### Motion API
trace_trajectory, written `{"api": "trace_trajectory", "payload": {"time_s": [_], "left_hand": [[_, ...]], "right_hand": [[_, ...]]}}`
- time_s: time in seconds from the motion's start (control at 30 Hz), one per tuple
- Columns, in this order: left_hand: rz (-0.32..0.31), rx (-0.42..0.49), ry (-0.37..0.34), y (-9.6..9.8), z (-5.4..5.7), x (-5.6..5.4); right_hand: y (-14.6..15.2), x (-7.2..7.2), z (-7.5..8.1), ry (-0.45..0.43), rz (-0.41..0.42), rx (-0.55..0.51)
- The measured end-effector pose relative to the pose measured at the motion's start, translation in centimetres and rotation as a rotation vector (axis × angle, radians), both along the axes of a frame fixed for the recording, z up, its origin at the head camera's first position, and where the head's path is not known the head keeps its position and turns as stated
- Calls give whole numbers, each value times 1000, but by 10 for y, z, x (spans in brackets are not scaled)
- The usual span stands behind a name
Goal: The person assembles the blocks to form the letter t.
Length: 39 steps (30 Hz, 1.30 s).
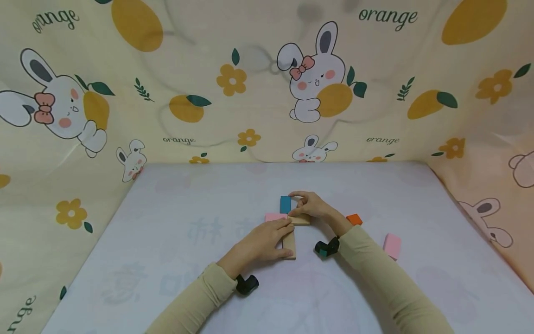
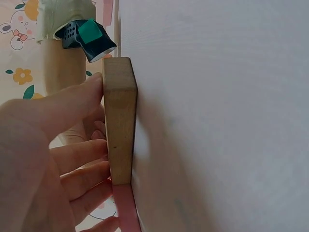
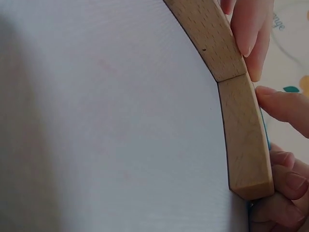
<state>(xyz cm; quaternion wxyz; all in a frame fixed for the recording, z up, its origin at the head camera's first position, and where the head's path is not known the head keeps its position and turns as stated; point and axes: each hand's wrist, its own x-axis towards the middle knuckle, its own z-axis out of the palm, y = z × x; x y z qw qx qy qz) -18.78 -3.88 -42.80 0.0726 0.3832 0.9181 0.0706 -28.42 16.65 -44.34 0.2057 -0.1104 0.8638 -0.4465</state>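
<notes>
My left hand [image 1: 263, 239] lies with its fingers outstretched over a wooden block [image 1: 289, 248], thumb near the block's closer end. Fingertips reach the spot where that block meets a pink block [image 1: 274, 216] and a second wooden block [image 1: 301, 221]. Beyond them lies a blue block [image 1: 285, 204]. My right hand [image 1: 310, 206] spans the blue block's right side, index fingertip at the far corner and thumb at the near one, over the second wooden block. In the right wrist view the two wooden blocks [image 3: 246, 135] meet end to corner, and the other fingers [image 3: 285, 183] are curled.
On the white tabletop [image 1: 167, 199], to the right, lie an orange block [image 1: 354, 219] and a loose pink block [image 1: 392, 246]. A patterned cloth [image 1: 250, 93] rises behind the table and along its sides. Dark wrist cameras [image 1: 327, 248] hang under both sleeves.
</notes>
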Motion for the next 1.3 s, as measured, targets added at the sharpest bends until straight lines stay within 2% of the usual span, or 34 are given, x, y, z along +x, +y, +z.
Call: {"api": "trace_trajectory", "payload": {"time_s": [0.2,0.4,0.73,1.1,1.3], "left_hand": [[11,0,-8,0,0,0],[17,-3,-17,1,-1,0],[-6,0,13,-1,-3,0],[-21,-7,-4,-2,-1,0],[-32,6,-16,-4,-3,-2]], "right_hand": [[-1,-1,-2,16,-23,40],[-3,0,-4,38,-51,11],[-2,1,-3,38,-45,-12],[-2,2,-4,54,-52,15],[-3,4,-2,68,-75,9]]}}
